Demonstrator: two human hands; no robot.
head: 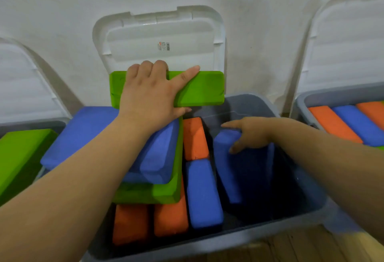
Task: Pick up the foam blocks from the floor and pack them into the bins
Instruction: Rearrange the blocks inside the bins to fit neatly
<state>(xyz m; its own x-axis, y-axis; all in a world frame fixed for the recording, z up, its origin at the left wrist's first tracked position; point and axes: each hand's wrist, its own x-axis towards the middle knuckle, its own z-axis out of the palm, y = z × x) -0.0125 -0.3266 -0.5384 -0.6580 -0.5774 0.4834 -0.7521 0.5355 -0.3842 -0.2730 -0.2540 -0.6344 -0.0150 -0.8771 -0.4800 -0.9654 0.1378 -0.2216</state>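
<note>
Two hands pack foam blocks into the middle bin.

The left hand [152,93] lies flat over a green block [199,89] at 12 o'clock, fingers curled over its far edge, gripping it. The right hand [249,135] reaches down at 3 o'clock and grips a blue block [226,164] standing on its edge inside the grey bin [228,241]. Orange blocks [195,137] and more blue ones fill the bin's left side.
</note>
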